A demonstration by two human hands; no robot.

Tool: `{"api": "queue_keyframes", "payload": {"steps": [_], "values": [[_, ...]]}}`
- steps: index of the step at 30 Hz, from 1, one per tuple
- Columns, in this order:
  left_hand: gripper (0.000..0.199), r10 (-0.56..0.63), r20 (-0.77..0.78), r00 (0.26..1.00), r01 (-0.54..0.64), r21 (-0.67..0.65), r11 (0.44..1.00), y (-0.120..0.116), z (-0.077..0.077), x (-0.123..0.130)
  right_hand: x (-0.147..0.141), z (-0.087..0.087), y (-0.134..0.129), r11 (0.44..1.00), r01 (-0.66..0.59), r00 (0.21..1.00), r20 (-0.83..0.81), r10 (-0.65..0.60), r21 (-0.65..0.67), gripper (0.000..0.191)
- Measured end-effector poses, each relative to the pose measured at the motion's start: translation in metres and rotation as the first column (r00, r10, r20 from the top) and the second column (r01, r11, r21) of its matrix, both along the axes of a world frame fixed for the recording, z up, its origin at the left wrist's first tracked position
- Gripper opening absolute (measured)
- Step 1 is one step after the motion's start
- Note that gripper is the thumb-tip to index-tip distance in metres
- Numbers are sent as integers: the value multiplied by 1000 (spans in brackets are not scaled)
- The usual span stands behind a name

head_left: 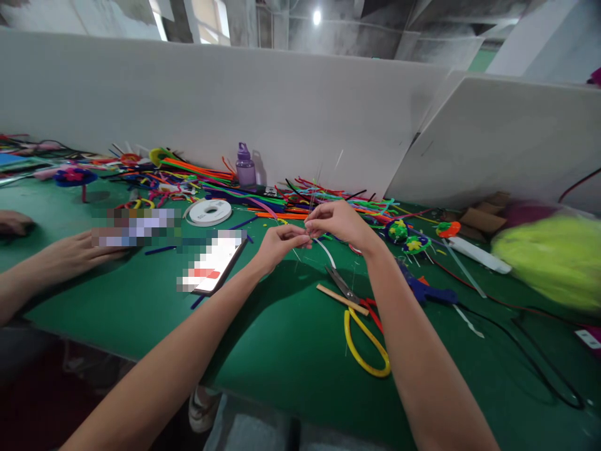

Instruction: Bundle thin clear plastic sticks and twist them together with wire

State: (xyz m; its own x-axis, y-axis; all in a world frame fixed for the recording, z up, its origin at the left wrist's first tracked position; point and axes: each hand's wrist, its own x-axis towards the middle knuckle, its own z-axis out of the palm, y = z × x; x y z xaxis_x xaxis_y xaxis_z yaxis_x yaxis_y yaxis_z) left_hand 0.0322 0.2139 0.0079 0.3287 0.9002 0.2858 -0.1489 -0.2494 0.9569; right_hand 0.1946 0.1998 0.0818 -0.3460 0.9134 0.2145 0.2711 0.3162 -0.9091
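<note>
My left hand [280,245] and my right hand [340,224] meet over the green table, fingertips pinched together. Thin clear strands [313,191] stand up from between the fingers; how each hand grips them is too small to see fully. A narrow white strip [326,252] curves down from beside the fingertips toward the scissors. Those scissors [366,357], with yellow and red handles, lie partly under my right forearm, and a flat wooden stick [342,299] lies across them. Left of my hands is a lit phone [216,260].
A white ribbon spool [210,212], purple bottle [245,168] and heaps of colourful pipe cleaners [197,168] line the back. At right are a blue glue gun [429,289] with its cord, fuzzy flower pieces [417,243] and a yellow-green bundle [551,260]. Another person's hand [70,257] rests at left.
</note>
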Motion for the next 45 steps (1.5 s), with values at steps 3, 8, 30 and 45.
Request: {"api": "queue_keyframes", "payload": {"steps": [3,8,30,45], "values": [[27,5,5,1000,-5,-3,1000,0,0,0,0,-1,0,1000,1,1000,6,-1,4,8],[25,-9,9,1000,9,-14,1000,0,-1,0,1,-2,2,1000,6,1000,3,-6,2,9],[25,-38,44,998,41,-70,997,2,-4,0,8,-5,6,1000,-21,999,41,21,3,9],[35,160,74,984,-152,-111,982,15,-3,-12,29,0,7,994,103,993,56,-101,-44,4]]}}
